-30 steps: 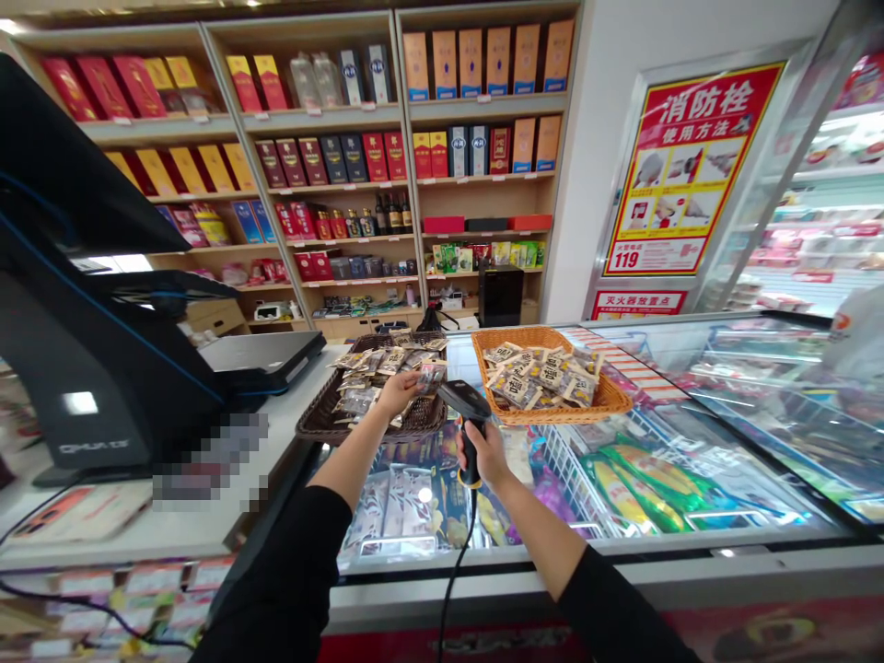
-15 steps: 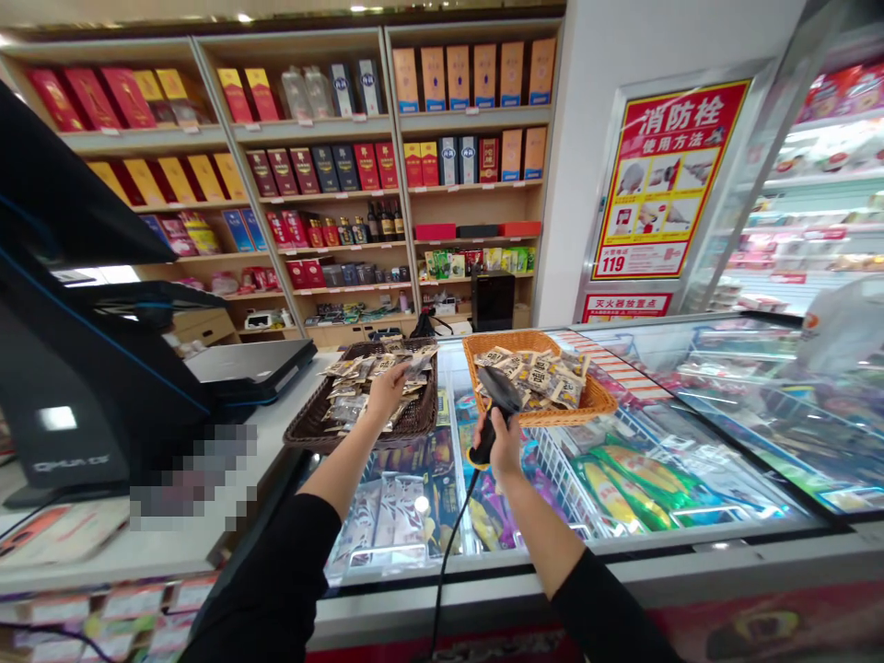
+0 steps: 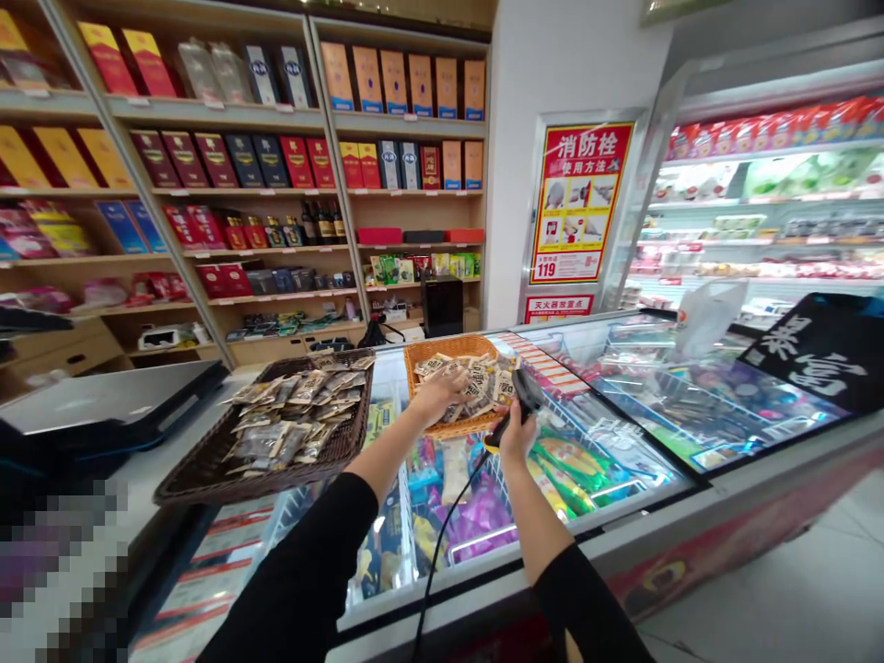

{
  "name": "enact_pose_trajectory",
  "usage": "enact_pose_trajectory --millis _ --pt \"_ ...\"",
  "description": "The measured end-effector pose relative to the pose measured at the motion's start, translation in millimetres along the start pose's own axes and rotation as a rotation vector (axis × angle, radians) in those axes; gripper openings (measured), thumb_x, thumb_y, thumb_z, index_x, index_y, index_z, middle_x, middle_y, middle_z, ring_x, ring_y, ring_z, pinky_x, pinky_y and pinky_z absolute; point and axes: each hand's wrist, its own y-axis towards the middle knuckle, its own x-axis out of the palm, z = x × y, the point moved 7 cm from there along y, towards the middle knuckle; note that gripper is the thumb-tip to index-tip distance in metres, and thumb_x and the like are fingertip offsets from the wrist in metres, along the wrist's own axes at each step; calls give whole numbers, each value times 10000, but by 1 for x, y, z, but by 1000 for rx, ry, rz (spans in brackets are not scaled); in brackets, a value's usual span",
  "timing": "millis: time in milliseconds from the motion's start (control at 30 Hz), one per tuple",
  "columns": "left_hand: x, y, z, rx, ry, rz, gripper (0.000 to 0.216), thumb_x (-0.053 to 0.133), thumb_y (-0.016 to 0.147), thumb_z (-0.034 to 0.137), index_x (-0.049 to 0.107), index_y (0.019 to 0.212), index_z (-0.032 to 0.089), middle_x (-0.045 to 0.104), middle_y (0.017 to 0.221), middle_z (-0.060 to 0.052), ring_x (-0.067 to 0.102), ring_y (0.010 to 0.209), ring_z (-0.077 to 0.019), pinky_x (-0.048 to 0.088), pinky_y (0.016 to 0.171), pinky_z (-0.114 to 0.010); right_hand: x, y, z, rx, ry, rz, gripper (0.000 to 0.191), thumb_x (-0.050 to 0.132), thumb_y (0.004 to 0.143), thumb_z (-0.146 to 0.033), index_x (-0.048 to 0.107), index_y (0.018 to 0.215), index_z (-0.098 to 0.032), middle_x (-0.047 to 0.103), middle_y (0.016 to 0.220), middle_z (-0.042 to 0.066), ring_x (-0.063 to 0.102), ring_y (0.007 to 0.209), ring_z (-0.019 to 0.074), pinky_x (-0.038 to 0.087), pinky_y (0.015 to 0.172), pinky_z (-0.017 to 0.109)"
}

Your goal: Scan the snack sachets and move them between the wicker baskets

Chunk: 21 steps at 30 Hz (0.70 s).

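My left hand (image 3: 440,398) reaches over the orange wicker basket (image 3: 414,353), its fingers stretched out on the small snack packets (image 3: 483,376) inside. Closed around the handle of a black barcode scanner (image 3: 529,394) is my right hand (image 3: 515,438), at the basket's front right. The scanner's head points up and away, and its black cable (image 3: 440,534) hangs down toward me. To the left, a dark brown wicker basket (image 3: 180,471) holds more small packets (image 3: 294,414), some in clear wrapping.
Both baskets rest along a glass-topped chest freezer (image 3: 622,479) with bagged goods under the glass. A flat grey device (image 3: 110,396) sits on the left counter. A black bag (image 3: 815,354) lies at the far right. Shelves of boxes (image 3: 252,161) line the back wall.
My left hand has gone from the brown basket to the packets in the orange one. My right hand still grips the scanner. The view has turned right.
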Motion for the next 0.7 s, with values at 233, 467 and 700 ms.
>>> enact_pose_trajectory --millis 233,467,700 --pt "3 3 1 -20 -89 -42 648 449 761 -17 569 1304 314 457 1456 15 296 1417 -214 270 1152 -435 3 -3 2 17 26 18 386 595 789 -560 566 829 -178 640 574 12 502 326 149 400 338 277" --pt "-52 -96 -61 -378 -169 174 502 381 840 111 627 1248 267 607 1315 13 517 1259 -177 407 1080 -348 22 -28 -6 -13 150 -181 419 621 757 -546 525 933 -179 576 583 -50 475 331 101 391 343 232" --pt "-54 -289 -156 -1216 -44 -113 398 543 754 126 698 1110 213 658 1198 -108 611 1106 -283 488 909 -345 81 -90 5 29 122 -586 342 593 813 -529 536 806 -193 560 550 -38 482 353 105 391 362 240"
